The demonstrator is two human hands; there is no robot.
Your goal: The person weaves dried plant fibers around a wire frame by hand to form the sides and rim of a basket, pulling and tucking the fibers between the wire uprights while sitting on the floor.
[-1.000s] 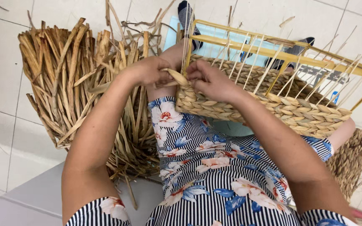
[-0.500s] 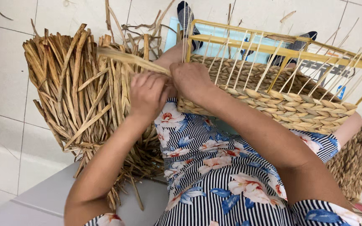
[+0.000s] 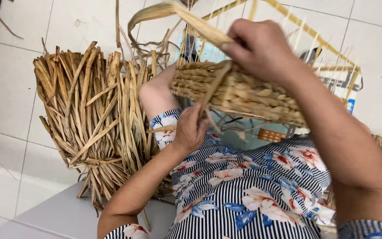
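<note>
White tiled floor (image 3: 36, 26) w/ a bundle of dried reeds (image 3: 91, 119) standing on the left, bare tile open around it. Half-woven basket (image 3: 239, 93) sits on the lap, thin yellow frame rods rising from its rim. Right hand (image 3: 261, 48) clenched on a flat reed strand (image 3: 177, 13) above the rim; left hand (image 3: 191, 130) pinches the strand's lower end just below the basket edge.

A bundle of dried reeds (image 3: 96, 132) is standing left of the person's lap. The half-woven basket (image 3: 244, 93) is resting over the knees (tilted), with the left hand (image 3: 190, 130) sitting below it and the right hand (image 3: 261, 51) above.
</note>
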